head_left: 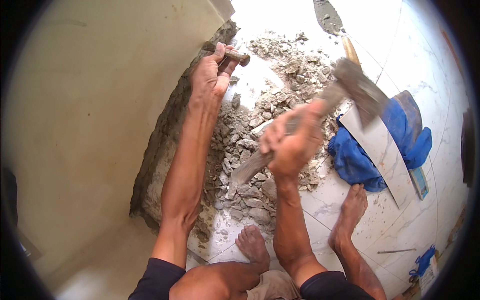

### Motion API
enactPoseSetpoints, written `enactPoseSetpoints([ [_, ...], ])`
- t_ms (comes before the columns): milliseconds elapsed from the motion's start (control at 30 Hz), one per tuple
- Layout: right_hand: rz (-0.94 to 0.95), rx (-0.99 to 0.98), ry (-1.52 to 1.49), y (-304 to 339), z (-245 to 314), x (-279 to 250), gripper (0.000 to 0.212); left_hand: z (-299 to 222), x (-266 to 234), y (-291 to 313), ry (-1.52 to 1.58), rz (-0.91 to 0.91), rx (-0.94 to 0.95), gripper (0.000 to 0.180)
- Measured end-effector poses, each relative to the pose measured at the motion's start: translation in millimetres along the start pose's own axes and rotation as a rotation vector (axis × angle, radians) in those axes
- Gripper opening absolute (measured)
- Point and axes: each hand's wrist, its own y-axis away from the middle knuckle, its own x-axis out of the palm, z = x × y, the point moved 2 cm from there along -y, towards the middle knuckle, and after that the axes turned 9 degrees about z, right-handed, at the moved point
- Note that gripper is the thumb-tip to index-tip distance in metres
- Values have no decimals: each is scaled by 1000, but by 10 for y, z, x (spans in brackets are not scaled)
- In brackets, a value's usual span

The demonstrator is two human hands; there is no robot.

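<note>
The breaking work looks well under way but unfinished, as far as I can judge. Along the foot of the wall [100,110], a ragged gouge [162,127] runs from about 8 o'clock up to 12 o'clock, and broken rubble [280,97] lies loose beside it, spilling over the tiled floor [400,65].

At 12 o'clock, the left hand's [206,75] grip pinches the chisel [234,54], whose tip is at the broken edge; whether it bites in there is too small to tell. The right hand's [296,145] grip is wrapped around the handle of the hammer [361,89], its blurred head apart from the chisel, towards 2 o'clock.

What seems left is the edge at the chisel and the uncollected rubble; how much more is to come off, I cannot tell. The trowel [327,17] lies at 1 o'clock and the blue cloth [350,157] at 3 o'clock, neither in hand.
</note>
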Motion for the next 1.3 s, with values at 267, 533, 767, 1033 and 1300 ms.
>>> enactPoseSetpoints([
  [267,-111,-415,385,-63,-657,50,40,33,-2,15,16,-19,-19,21],
  [533,-172,-89,-163,72,131,78,39,-61,-41,4,7,-23,6,21],
  [767,38,157,-87,-35,-351,55,36,75,-8,-56,3,-32,-33,26],
  [1033,-266,-367,-103,48,-111,124,33,-13,-73,-91,83,28,-5,26],
  [1300,21,217,154,40,-407,132,42,17,-59,-54,81,-16,23,26],
])
